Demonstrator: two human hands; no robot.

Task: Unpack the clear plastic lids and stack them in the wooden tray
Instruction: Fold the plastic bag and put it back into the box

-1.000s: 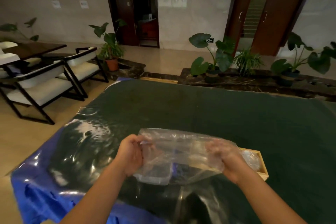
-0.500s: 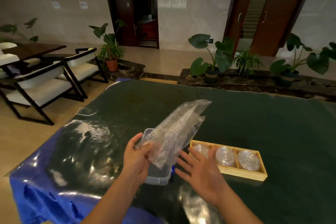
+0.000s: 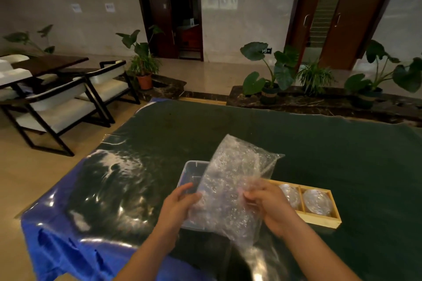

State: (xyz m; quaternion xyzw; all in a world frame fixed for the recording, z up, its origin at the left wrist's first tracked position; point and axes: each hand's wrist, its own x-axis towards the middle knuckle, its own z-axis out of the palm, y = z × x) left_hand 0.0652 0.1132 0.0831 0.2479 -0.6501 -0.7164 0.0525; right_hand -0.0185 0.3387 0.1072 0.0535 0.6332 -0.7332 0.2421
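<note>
A crinkled clear plastic bag is held up above the table, between both hands. My left hand grips its lower left edge. My right hand pinches its right side. I cannot tell whether anything is inside the bag. To the right lies the wooden tray, with clear plastic lids in its compartments; its left end is hidden behind my right hand and the bag.
A clear plastic box sits on the table behind the bag. The table has a dark green cover over blue cloth. Chairs stand to the left, potted plants beyond the far edge.
My right hand, open half a second ago, has closed on the bag's right side. The bag has spread wider and stands more upright between both hands.
</note>
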